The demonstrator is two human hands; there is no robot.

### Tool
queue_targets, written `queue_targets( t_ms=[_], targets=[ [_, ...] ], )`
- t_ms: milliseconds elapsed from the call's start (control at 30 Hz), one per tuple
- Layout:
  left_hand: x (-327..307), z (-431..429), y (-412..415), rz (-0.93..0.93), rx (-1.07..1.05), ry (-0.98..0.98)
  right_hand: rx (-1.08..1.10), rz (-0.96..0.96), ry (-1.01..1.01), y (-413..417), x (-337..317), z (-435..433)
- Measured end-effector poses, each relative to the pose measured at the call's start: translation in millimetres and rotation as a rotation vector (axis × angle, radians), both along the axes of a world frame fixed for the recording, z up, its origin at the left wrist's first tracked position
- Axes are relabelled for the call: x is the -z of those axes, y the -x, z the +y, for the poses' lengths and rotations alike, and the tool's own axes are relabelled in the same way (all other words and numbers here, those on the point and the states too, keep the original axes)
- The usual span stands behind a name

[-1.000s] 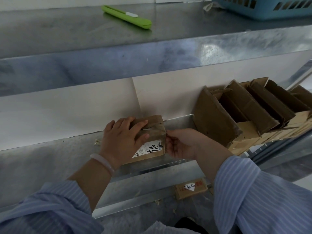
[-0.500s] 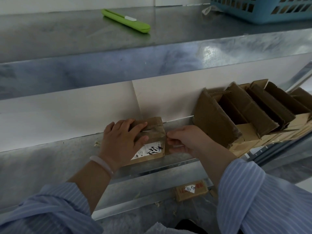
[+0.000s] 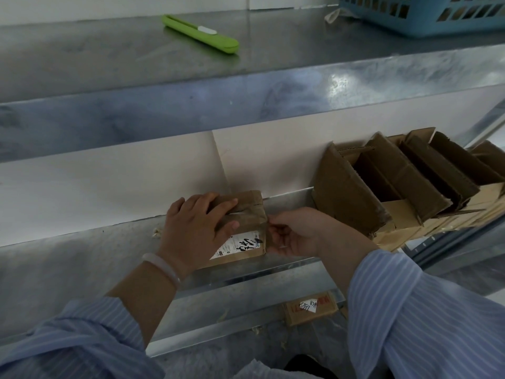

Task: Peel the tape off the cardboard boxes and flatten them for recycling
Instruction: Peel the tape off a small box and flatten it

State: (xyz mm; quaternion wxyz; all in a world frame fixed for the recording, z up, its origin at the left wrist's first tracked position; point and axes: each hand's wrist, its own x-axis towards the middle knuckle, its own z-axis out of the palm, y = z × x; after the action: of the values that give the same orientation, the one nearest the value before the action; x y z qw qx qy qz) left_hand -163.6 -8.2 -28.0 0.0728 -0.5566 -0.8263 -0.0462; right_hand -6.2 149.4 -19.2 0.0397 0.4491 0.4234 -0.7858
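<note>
A small taped cardboard box (image 3: 247, 218) with a white label stands on the lower metal shelf (image 3: 82, 258). My left hand (image 3: 196, 231) grips the box from its left side, fingers curled over the top and thumb on the front. My right hand (image 3: 293, 232) is at the box's right edge, its fingertips pinching at the tape there. The tape itself is hard to make out.
Several opened, flattened cardboard boxes (image 3: 396, 184) lean in a row on the shelf to the right. A green utility knife (image 3: 200, 34) and a blue plastic basket (image 3: 426, 12) sit on the upper shelf. Another small labelled box (image 3: 310, 310) lies on the floor below.
My right hand's fingertips shifted slightly along the box's right edge. My left hand keeps its hold and the box stays in place.
</note>
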Motion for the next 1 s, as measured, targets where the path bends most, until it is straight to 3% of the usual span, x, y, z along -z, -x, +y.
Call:
queue_targets(
  t_ms=[367,667,800,933,1000],
  targets=[
    [-1,0,0,-0.029,-0.009,0.008,0.137,0.168,0.026,-3,3,0],
    [-5,-10,1,-0.104,0.098,-0.039,-0.078,0.136,-0.678,4,13,-3],
    [-7,-15,8,-0.157,0.187,-0.083,-0.049,0.238,-0.667,1,23,-16],
    [-6,-19,19,-0.248,0.217,-0.074,-0.039,0.377,-0.434,-10,27,-13],
    [-6,-19,20,-0.259,0.218,-0.061,-0.064,0.414,-0.416,-13,28,-10]
  ],
)
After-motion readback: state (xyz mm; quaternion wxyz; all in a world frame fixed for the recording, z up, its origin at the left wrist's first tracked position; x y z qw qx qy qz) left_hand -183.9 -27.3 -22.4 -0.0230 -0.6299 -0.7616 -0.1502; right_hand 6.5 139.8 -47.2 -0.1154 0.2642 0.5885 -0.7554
